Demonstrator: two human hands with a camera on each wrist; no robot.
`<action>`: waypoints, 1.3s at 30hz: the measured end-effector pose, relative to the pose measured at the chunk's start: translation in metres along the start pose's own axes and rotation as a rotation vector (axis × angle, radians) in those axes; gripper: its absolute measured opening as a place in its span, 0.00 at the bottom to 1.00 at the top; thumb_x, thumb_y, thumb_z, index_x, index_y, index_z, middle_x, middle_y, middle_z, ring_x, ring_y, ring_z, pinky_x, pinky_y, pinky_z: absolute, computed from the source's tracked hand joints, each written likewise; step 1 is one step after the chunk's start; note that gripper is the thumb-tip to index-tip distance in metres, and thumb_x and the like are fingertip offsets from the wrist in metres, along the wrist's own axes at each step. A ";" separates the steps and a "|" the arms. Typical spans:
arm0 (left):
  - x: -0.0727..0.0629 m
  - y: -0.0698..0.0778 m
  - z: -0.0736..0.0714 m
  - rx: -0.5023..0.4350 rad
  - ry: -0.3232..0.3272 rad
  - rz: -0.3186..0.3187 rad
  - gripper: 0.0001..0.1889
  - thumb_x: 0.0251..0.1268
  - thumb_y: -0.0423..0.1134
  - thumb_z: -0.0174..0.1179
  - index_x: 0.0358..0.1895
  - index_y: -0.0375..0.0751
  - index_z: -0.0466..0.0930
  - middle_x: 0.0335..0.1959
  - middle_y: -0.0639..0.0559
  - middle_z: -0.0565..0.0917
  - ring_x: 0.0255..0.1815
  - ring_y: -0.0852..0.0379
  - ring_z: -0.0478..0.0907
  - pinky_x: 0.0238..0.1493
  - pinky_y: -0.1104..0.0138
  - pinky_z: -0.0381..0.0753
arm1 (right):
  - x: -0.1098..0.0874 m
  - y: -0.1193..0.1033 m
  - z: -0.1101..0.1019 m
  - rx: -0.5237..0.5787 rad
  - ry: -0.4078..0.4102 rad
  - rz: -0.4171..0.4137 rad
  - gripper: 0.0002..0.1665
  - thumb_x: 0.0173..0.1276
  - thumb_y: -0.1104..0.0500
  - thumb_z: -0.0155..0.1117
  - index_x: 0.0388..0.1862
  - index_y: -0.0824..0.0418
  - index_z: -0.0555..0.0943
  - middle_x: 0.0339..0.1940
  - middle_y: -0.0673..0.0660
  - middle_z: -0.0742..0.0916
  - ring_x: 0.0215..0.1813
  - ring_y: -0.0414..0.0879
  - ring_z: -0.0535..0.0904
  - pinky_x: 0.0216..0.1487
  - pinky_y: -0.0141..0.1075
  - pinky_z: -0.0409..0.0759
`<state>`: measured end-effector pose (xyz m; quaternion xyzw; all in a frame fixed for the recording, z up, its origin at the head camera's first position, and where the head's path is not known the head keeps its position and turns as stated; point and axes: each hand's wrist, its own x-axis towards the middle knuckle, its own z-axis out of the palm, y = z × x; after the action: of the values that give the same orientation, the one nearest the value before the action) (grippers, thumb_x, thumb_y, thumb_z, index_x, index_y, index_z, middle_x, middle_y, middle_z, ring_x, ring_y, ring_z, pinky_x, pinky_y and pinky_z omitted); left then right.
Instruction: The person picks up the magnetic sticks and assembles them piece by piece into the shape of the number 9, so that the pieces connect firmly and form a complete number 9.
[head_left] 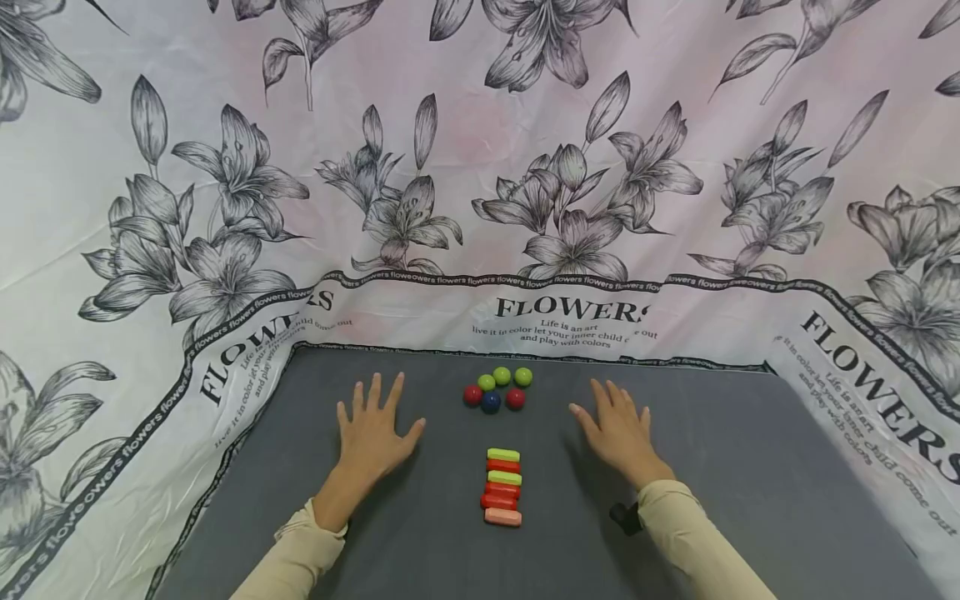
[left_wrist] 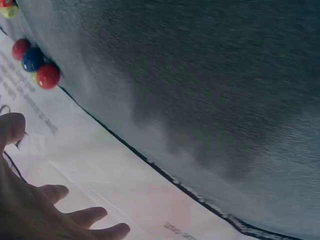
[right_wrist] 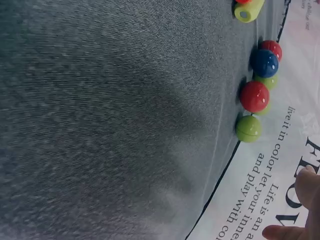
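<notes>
My left hand (head_left: 372,440) is spread with straight fingers over the left part of the grey table, holding nothing. On the other side, my right hand (head_left: 618,433) has its fingers extended and is likewise free of any object. Between the hands, toward the back, several small shiny balls sit in a cluster: green ones behind, and a red ball (head_left: 472,395), a blue ball (head_left: 491,402) and another red ball (head_left: 515,399) in front. Nearer to me, several short stick-like pieces lie side by side in a column, among them a yellow-green piece (head_left: 503,455) and a salmon piece (head_left: 502,517).
The grey tabletop (head_left: 420,550) is bordered at the back and sides by a white floral cloth (head_left: 465,208) with printed lettering. A small black object (head_left: 626,518) shows beside the right sleeve (head_left: 686,533). In the right wrist view, a yellow-green piece (right_wrist: 248,11) shows a hole in its end.
</notes>
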<state>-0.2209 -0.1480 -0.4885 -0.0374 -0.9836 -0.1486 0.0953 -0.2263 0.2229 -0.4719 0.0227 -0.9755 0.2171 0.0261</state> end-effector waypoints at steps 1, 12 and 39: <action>0.000 0.003 0.001 0.006 0.004 0.021 0.44 0.66 0.63 0.58 0.81 0.52 0.53 0.80 0.35 0.57 0.80 0.29 0.52 0.72 0.29 0.52 | 0.002 -0.001 0.001 0.002 -0.002 -0.006 0.43 0.78 0.38 0.49 0.80 0.63 0.57 0.79 0.73 0.61 0.78 0.74 0.55 0.72 0.75 0.48; -0.006 0.063 0.028 0.000 0.029 0.499 0.22 0.69 0.51 0.60 0.61 0.45 0.80 0.52 0.50 0.87 0.53 0.50 0.84 0.56 0.55 0.82 | 0.041 -0.023 0.013 -0.015 -0.094 -0.128 0.35 0.75 0.50 0.60 0.73 0.69 0.67 0.72 0.73 0.72 0.72 0.71 0.69 0.70 0.64 0.67; 0.009 0.107 0.062 0.022 -0.113 0.615 0.10 0.63 0.40 0.63 0.47 0.51 0.86 0.41 0.59 0.86 0.43 0.61 0.84 0.46 0.68 0.82 | 0.096 -0.049 0.048 -0.054 -0.087 -0.282 0.30 0.51 0.71 0.64 0.57 0.61 0.83 0.59 0.62 0.85 0.61 0.61 0.81 0.63 0.55 0.77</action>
<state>-0.2299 -0.0270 -0.5143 -0.3405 -0.9314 -0.0997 0.0814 -0.3218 0.1551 -0.4887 0.1681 -0.9684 0.1837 0.0147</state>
